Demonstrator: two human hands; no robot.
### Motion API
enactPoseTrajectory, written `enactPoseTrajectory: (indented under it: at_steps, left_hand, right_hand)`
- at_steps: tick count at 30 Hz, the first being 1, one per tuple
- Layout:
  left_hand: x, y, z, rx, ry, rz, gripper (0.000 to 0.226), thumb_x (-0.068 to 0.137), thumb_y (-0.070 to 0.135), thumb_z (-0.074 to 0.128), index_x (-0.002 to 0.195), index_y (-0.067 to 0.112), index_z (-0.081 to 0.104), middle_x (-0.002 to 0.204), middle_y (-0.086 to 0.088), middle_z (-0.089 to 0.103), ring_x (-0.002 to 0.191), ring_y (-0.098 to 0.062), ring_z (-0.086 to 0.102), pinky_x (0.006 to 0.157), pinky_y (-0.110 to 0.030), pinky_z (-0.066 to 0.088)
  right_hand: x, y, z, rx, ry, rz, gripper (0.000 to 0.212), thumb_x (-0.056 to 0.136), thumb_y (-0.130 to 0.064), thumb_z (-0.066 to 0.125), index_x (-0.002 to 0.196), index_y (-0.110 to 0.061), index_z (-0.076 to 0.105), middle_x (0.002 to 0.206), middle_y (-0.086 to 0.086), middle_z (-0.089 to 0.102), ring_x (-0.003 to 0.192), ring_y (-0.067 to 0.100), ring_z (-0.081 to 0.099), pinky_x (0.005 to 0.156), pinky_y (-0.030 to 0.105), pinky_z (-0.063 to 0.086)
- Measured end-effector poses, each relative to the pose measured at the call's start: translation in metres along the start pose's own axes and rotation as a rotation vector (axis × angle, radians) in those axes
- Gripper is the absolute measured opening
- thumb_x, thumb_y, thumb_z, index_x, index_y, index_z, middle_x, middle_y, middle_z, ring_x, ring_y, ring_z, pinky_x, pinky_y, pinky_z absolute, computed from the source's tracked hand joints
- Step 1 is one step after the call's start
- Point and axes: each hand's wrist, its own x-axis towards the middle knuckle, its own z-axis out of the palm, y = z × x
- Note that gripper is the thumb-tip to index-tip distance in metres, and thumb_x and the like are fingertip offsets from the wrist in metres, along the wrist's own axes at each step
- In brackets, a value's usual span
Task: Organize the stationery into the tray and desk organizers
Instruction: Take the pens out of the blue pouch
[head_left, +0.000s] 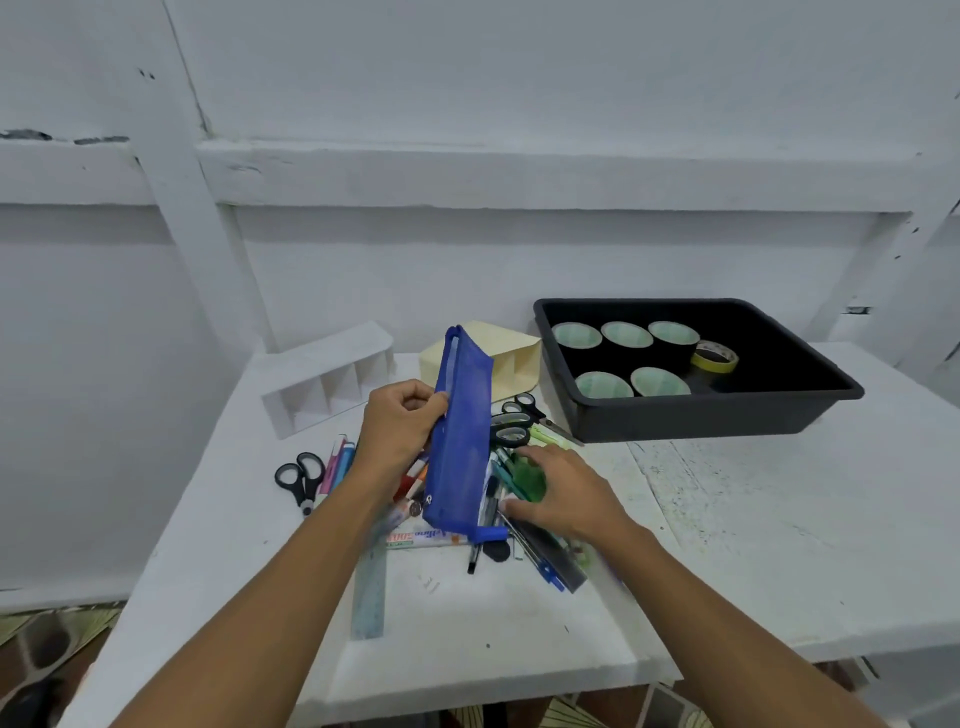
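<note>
My left hand (400, 421) grips a long blue mesh pencil pouch (462, 431) by its left edge and holds it tilted above a heap of pens and markers (447, 525). My right hand (561, 493) rests palm down on the right side of the heap, fingers spread over a green item (530, 475); whether it grips anything I cannot tell. A black tray (727, 415) at the right back holds several tape rolls (626, 335) and a yellow tape roll (714, 357). A white desk organizer (332, 379) and a cream organizer (511, 358) stand behind the heap.
Black-handled scissors (301, 480) lie left of the heap, and more scissors (514, 421) lie by the tray. A clear ruler (370, 592) points toward the table's front edge. A white wall with ledges rises just behind the table.
</note>
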Motion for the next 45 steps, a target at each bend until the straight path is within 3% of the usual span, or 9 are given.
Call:
enactPoseTrajectory:
  at_steps: [7, 16, 21, 27, 30, 33, 37, 40, 45]
  left_hand:
    - [0.007, -0.003, -0.001, 0.059, 0.03, -0.005, 0.017, 0.088, 0.017, 0.067, 0.074, 0.007, 0.064, 0.068, -0.009, 0.065, 0.053, -0.014, 0.056, 0.045, -0.025, 0.046]
    - [0.001, -0.006, 0.028, 0.168, 0.014, 0.152, 0.019, 0.081, 0.018, 0.07, 0.066, 0.018, 0.059, 0.061, 0.005, 0.058, 0.056, -0.008, 0.052, 0.052, -0.032, 0.048]
    - [-0.007, -0.002, 0.04, 0.214, 0.027, 0.256, 0.019, 0.08, 0.015, 0.071, 0.066, 0.018, 0.059, 0.064, 0.004, 0.06, 0.059, -0.003, 0.05, 0.054, -0.01, 0.038]
    - [-0.001, -0.003, 0.037, 0.079, 0.057, 0.233, 0.018, 0.087, 0.021, 0.066, 0.071, 0.021, 0.058, 0.071, 0.004, 0.061, 0.06, -0.025, 0.061, 0.054, -0.04, 0.054]
    - [0.002, -0.001, 0.033, 0.015, 0.066, 0.211, 0.017, 0.09, 0.017, 0.064, 0.075, 0.013, 0.057, 0.074, -0.001, 0.061, 0.054, -0.017, 0.057, 0.047, -0.031, 0.049]
    - [0.007, -0.003, 0.028, -0.017, 0.05, 0.161, 0.015, 0.091, 0.018, 0.064, 0.078, 0.012, 0.058, 0.083, -0.006, 0.062, 0.057, -0.016, 0.06, 0.047, -0.026, 0.049]
    - [0.009, -0.005, 0.026, -0.021, 0.037, 0.141, 0.016, 0.091, 0.019, 0.064, 0.077, 0.014, 0.058, 0.084, -0.007, 0.062, 0.053, -0.015, 0.055, 0.049, -0.03, 0.051]
    - [0.008, -0.005, 0.028, -0.024, 0.028, 0.14, 0.016, 0.092, 0.019, 0.063, 0.078, 0.013, 0.058, 0.082, -0.005, 0.062, 0.055, -0.015, 0.056, 0.05, -0.03, 0.052]
    - [0.005, -0.004, 0.03, -0.038, -0.002, 0.135, 0.014, 0.091, 0.018, 0.064, 0.081, 0.009, 0.058, 0.083, -0.007, 0.063, 0.054, -0.014, 0.06, 0.051, -0.027, 0.052]
  right_hand:
    - [0.003, 0.001, -0.003, 0.097, 0.36, 0.026, 0.01, 0.092, -0.03, 0.062, 0.1, -0.026, 0.068, 0.088, -0.009, 0.071, 0.067, 0.0, 0.061, 0.065, 0.023, 0.057]
    - [0.009, -0.048, -0.09, 0.616, 0.849, -0.107, 0.013, 0.088, -0.017, 0.064, 0.075, -0.017, 0.062, 0.065, -0.007, 0.061, 0.057, 0.001, 0.054, 0.054, 0.012, 0.044]
    - [0.023, -0.058, -0.088, 0.49, 0.751, -0.077, 0.018, 0.082, -0.019, 0.063, 0.067, -0.016, 0.056, 0.055, -0.007, 0.054, 0.048, 0.007, 0.044, 0.05, 0.02, 0.038]
    - [0.031, -0.05, -0.083, 0.444, 0.492, -0.028, 0.013, 0.083, -0.027, 0.066, 0.083, -0.021, 0.054, 0.061, -0.003, 0.06, 0.054, 0.008, 0.057, 0.052, 0.028, 0.046]
    - [0.028, -0.047, -0.078, 0.398, 0.471, -0.09, 0.022, 0.087, -0.043, 0.061, 0.074, -0.027, 0.055, 0.06, -0.007, 0.058, 0.059, 0.009, 0.056, 0.054, 0.029, 0.047]
    - [0.03, -0.025, -0.071, 0.379, 0.521, -0.031, 0.026, 0.093, -0.034, 0.054, 0.068, -0.026, 0.055, 0.064, -0.006, 0.059, 0.06, 0.012, 0.055, 0.058, 0.029, 0.046]
    - [0.041, 0.014, -0.04, 0.033, 0.142, 0.128, 0.011, 0.092, -0.025, 0.055, 0.094, -0.028, 0.065, 0.098, 0.003, 0.068, 0.084, 0.024, 0.064, 0.077, 0.039, 0.056]
    - [0.041, 0.03, -0.016, -0.082, -0.062, 0.207, 0.029, 0.086, -0.018, 0.062, 0.113, -0.027, 0.064, 0.116, 0.007, 0.062, 0.096, 0.026, 0.061, 0.08, 0.037, 0.053]
    - [0.04, 0.038, -0.002, -0.022, -0.034, 0.207, 0.025, 0.084, -0.015, 0.067, 0.102, -0.031, 0.062, 0.11, 0.006, 0.062, 0.089, 0.022, 0.06, 0.073, 0.032, 0.052]
